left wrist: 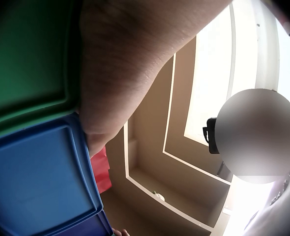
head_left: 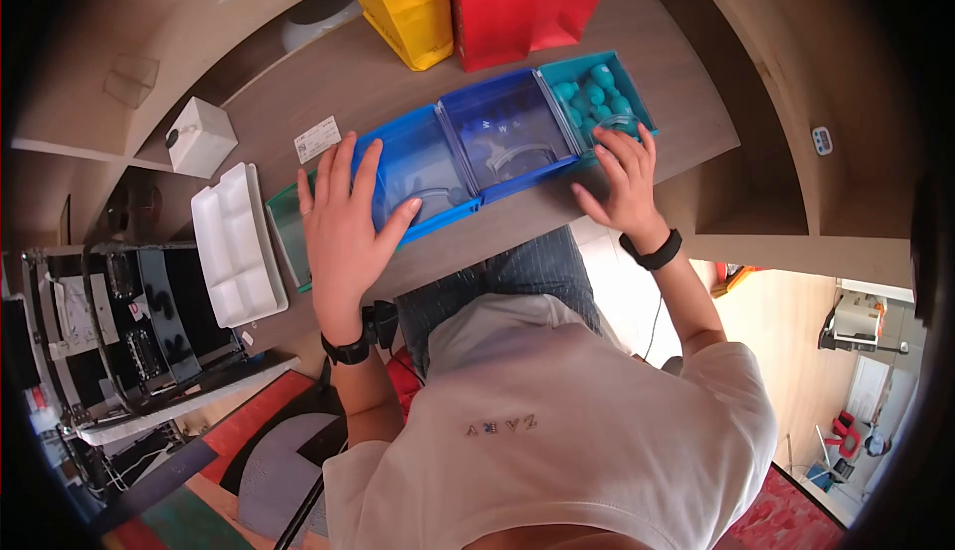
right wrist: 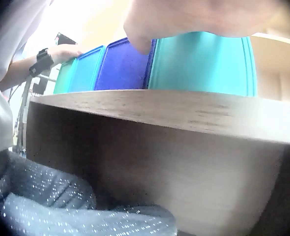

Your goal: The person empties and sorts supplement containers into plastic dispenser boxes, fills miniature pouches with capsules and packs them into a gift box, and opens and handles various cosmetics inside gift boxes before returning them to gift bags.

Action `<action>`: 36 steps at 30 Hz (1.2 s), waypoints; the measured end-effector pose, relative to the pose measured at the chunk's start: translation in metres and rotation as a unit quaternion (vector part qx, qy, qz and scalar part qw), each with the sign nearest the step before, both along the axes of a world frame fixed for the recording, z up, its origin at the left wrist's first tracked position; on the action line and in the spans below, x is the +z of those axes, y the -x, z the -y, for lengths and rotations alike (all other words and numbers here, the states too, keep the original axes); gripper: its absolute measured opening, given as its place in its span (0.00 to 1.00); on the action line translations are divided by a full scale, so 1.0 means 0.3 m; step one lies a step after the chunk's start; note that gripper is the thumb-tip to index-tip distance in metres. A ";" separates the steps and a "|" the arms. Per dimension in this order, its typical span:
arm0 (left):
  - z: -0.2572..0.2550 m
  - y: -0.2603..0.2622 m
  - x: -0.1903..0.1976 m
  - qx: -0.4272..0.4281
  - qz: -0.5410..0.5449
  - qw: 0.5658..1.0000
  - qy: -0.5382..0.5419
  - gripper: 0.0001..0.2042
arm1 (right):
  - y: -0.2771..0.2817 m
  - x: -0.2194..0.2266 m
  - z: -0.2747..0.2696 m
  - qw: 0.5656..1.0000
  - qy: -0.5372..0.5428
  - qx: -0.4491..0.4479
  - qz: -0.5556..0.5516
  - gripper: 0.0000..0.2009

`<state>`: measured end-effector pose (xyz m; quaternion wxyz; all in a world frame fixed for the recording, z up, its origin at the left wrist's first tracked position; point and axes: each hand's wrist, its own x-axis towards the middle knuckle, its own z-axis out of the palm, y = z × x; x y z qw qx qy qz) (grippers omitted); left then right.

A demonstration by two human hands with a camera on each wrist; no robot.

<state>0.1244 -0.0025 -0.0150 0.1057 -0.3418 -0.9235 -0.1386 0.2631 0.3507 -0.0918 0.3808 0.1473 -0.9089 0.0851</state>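
Observation:
Four bins stand in a row on the table: green [head_left: 286, 230], blue [head_left: 418, 157], dark blue [head_left: 497, 117] and teal [head_left: 582, 63]. Several small rounded teal pieces [head_left: 600, 92] lie in the teal bin. My left hand [head_left: 343, 222] spreads its fingers over where the green and blue bins meet, hiding part of both. At the near side of the teal bin, my right hand [head_left: 627, 177] has its fingers over the rim, its thumb held apart. Curved clear shapes show in the blue and dark blue bins. The left wrist view shows the green bin [left wrist: 27, 59] beside my forearm.
A white divided tray [head_left: 234, 242] stands left of the bins, with a white box [head_left: 202, 137] behind it. Farther back are a yellow bag [head_left: 403, 13] and a red bag [head_left: 527, 3]. A printed card [head_left: 318, 139] lies behind the blue bin. Shelves [head_left: 766, 197] flank the right side.

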 end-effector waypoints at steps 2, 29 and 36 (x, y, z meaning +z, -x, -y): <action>0.000 0.000 0.001 0.003 -0.001 1.000 -0.001 0.34 | 0.003 0.040 0.066 0.999 0.029 -0.034 0.000 0.33; 0.010 0.048 0.014 0.000 0.060 0.998 0.001 0.39 | 0.363 0.305 0.443 0.950 0.017 0.067 0.305 0.41; 0.008 0.051 0.024 -0.002 0.071 0.997 -0.026 0.38 | 0.368 0.303 0.441 0.941 0.006 0.070 0.331 0.47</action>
